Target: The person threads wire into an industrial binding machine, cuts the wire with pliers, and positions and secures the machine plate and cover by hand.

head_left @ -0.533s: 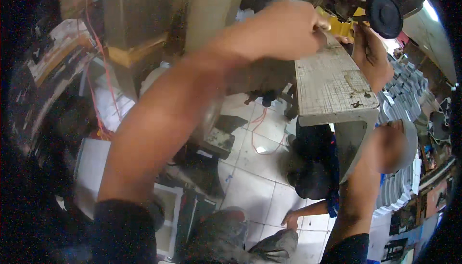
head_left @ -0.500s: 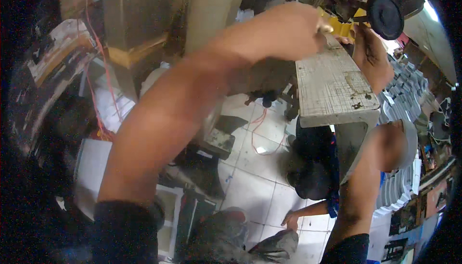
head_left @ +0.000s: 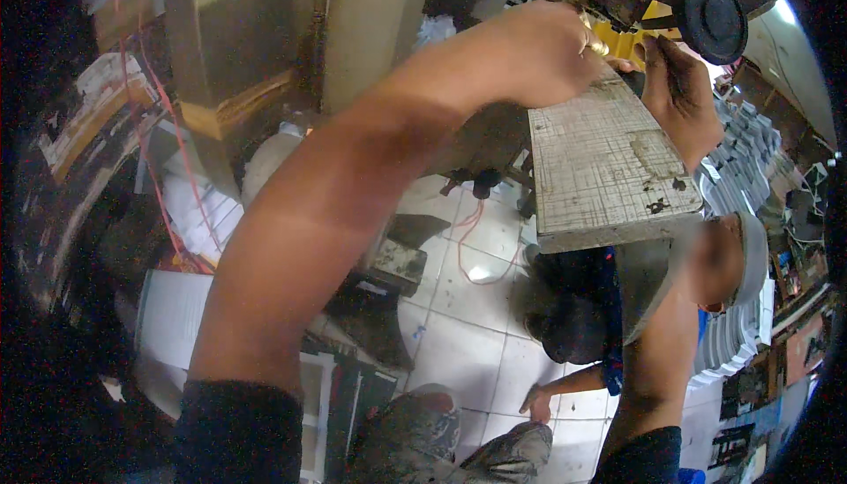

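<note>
Crosshatch-scratched pale slab; round black disc; left hand, right hand near slab's end; cannot tell either grip.

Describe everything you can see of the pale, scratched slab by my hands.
The slab is off-white and flat-topped, with a web of fine crossing scratches and dark, chipped patches towards its near right corner. It looks like worn, painted metal, though that's uncertain. It stretches away, narrowing in view, and a grey wall seems to drop below its near right end. Your left hand covers its far left part; your right hand is at its right edge. Actual contact is unclear.
</note>
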`<state>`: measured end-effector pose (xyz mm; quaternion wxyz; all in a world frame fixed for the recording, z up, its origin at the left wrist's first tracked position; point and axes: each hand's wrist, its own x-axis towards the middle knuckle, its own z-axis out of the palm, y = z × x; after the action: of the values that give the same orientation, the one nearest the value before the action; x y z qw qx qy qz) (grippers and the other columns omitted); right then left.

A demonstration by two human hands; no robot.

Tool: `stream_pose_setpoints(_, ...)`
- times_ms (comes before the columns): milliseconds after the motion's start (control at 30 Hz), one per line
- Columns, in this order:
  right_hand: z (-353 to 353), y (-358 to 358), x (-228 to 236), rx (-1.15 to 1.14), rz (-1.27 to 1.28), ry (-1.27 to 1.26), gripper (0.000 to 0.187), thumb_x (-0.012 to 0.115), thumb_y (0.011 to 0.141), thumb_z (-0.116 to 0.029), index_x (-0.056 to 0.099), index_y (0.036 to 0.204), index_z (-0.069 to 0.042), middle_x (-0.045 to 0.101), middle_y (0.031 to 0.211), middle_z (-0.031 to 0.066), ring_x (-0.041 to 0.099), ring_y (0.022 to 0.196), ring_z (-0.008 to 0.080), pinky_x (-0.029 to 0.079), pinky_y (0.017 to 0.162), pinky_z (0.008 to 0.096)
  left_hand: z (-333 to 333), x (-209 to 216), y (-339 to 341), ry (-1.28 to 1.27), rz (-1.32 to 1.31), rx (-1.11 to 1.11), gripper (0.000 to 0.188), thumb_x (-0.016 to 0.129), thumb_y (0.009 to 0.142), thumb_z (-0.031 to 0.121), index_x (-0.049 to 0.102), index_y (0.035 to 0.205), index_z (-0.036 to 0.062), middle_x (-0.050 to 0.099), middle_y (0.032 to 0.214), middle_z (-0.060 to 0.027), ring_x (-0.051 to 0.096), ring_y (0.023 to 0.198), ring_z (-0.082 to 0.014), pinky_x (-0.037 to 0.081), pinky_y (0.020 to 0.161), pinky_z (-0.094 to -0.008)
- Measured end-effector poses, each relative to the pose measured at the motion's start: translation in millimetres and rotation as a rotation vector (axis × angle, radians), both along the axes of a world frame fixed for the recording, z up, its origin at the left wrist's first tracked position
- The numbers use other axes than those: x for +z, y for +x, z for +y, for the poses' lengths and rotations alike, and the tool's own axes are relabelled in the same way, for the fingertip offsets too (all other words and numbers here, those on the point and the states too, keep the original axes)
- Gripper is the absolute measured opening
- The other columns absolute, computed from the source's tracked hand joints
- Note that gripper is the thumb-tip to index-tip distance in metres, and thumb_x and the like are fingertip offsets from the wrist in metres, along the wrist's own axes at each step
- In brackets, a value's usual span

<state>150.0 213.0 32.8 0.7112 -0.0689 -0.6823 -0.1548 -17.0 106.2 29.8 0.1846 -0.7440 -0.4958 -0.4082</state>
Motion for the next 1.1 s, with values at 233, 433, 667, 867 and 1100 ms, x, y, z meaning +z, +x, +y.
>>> stream_pose_setpoints(233, -6, -4, -1, 0.159, 0.020, -0.032, 0.013, 0.072, 0.083, -0.016, 0.069, 0.089, -0.005, 0.072, 0.079, 0.0077, 0.070, 0.069, 0.0130, 0.053, 0.064, 0.0276, 1, -1, 2, 0.043, 0.016, 0.039, 0.028, 0.049, 0.085, 0.023, 0.061, 0.082, -0.0025, 0.054, 0.060, -0.0240, 0.058, 0.055, -0.0351, 0.047, 0.056, -0.0453)
stream_pose_setpoints(433, -10, -1, -4, 0.090, 0.002, -0.058, 0.012, 0.071, 0.084, -0.015, 0.069, 0.089, -0.004, 0.072, 0.076, 0.0080, 0.069, 0.067, 0.0119, 0.053, 0.063, 0.0257, -2, -2, 2, -0.010, -0.011, 0.038, 0.027, 0.051, 0.084, 0.022, 0.060, 0.079, -0.0032, 0.054, 0.059, -0.0240, 0.058, 0.054, -0.0354, 0.047, 0.055, -0.0458)
stream_pose_setpoints(667, -12, -1, 1, 0.082, 0.001, 0.001, 0.009, 0.070, 0.085, -0.014, 0.069, 0.088, -0.005, 0.071, 0.075, 0.0061, 0.068, 0.064, 0.0106, 0.052, 0.060, 0.0256, 1, -2, 2, 0.028, -0.017, 0.046, 0.026, 0.049, 0.086, 0.021, 0.062, 0.084, -0.0013, 0.054, 0.059, -0.0238, 0.058, 0.054, -0.0363, 0.047, 0.055, -0.0453)
stream_pose_setpoints(867, 0, 2, 0, 0.087, -0.009, -0.032, 0.010, 0.071, 0.084, -0.015, 0.068, 0.089, -0.006, 0.070, 0.073, 0.0066, 0.068, 0.062, 0.0125, 0.052, 0.059, 0.0262, -2, 1, 4, -0.076, 0.049, 0.085, 0.029, 0.047, 0.085, 0.018, 0.065, 0.100, 0.0019, 0.057, 0.065, -0.0253, 0.060, 0.060, -0.0370, 0.050, 0.061, -0.0452)
stream_pose_setpoints(1100, -6, 2, 2, -0.025, -0.014, 0.036, 0.013, 0.072, 0.083, -0.019, 0.067, 0.088, -0.008, 0.070, 0.075, 0.0084, 0.070, 0.065, 0.0205, 0.053, 0.059, 0.0305, -3, 4, 4, 0.000, 0.123, 0.024, 0.043, 0.049, 0.084, 0.014, 0.058, 0.124, 0.0005, 0.063, 0.089, -0.0302, 0.064, 0.080, -0.0404, 0.051, 0.076, -0.0435)
